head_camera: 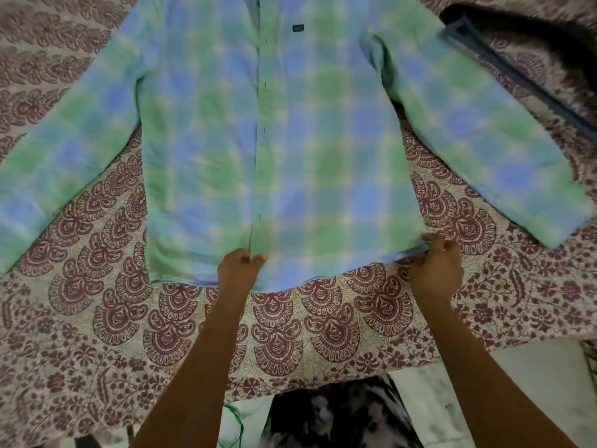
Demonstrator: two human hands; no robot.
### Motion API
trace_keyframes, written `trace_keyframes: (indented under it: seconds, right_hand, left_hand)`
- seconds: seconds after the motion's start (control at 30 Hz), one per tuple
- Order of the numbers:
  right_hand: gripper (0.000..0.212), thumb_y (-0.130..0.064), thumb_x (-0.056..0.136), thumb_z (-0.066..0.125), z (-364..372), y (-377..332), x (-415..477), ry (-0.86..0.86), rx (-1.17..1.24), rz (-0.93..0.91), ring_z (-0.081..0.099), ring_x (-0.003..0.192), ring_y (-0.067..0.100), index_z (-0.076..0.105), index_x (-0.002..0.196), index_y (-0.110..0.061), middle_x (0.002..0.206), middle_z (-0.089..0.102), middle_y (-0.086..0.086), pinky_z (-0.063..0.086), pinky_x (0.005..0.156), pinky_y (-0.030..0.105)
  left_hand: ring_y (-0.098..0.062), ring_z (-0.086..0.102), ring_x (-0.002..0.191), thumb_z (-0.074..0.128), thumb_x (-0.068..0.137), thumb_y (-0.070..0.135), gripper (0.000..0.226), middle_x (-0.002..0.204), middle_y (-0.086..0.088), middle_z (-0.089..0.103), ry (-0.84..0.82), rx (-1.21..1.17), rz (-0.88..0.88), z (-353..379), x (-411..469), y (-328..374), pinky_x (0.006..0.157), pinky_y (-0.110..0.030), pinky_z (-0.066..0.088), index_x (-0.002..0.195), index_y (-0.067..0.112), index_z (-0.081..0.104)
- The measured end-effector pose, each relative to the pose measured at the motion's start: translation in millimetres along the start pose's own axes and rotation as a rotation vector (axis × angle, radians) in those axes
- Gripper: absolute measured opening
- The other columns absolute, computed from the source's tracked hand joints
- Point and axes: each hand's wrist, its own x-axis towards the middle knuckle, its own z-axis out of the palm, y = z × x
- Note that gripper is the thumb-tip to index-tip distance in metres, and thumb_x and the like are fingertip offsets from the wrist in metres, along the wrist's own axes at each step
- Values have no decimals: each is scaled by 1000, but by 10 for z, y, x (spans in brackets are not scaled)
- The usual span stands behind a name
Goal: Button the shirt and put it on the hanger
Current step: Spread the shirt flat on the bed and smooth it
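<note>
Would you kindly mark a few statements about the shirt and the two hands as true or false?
1. The shirt lies spread out on the patterned bedspread. True.
2. The left hand grips the shirt's bottom edge near the front opening. True.
3. The right hand rests on a sleeve. False: it grips the bottom edge at the shirt's side corner.
4. The sleeves are folded across the chest. False: they spread outward, one to each side.
5. The shirt is plain red. False: it has green and blue checks.
</note>
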Motion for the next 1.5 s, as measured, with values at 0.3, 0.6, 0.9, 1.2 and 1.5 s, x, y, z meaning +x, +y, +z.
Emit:
trace_keyframes:
  seconds: [0.3, 0.6, 0.9, 1.2, 1.5]
  right_hand:
    - [43, -12, 74, 47, 17, -721, -9, 189, 76, -222, 52, 102, 38, 52, 116, -7, 115, 54, 21, 43, 79, 44]
    - [47, -28, 81, 36, 97, -1695, 701, 116, 117, -469, 57, 101, 37, 52, 121, -10, 112, 59, 13, 46, 80, 42]
    - [51, -25, 76, 34, 111, -2555, 1926, 163, 134, -597, 55, 104, 38, 54, 119, -7, 113, 60, 16, 44, 87, 41]
    - [43, -4, 84, 45, 21, -3277, 3435, 200, 91, -505, 55, 102, 38, 49, 126, -12, 129, 48, 14, 39, 66, 37]
    - [31, -18, 93, 44, 221, -3387, 4316, 97, 75, -292, 52, 104, 43, 48, 120, -3, 123, 45, 25, 42, 79, 43]
  left_hand:
    - [-26, 59, 97, 67, 81, 27, 26, 105, -4, 61, 152, 127, 58, -223, 122, 250, 70, -31, 40, 100, 18, 52]
    - [-24, 61, 97, 67, 79, 19, 16, 105, -2, 64, 187, -56, 210, -499, 831, 1062, 75, -25, 40, 93, 20, 61]
    - [-15, 59, 78, 63, 81, 11, 9, 89, -4, 68, 214, -214, 429, -854, 1767, 2304, 66, -13, 36, 78, 19, 61]
    - [-28, 60, 106, 53, 90, 17, 20, 110, -12, 68, 381, -174, 513, -1008, 2801, 3655, 73, -18, 35, 104, 9, 64]
    - [-32, 59, 106, 64, 83, 36, 50, 117, -14, 60, 353, -25, 414, -950, 3680, 4306, 85, -39, 51, 120, 8, 46]
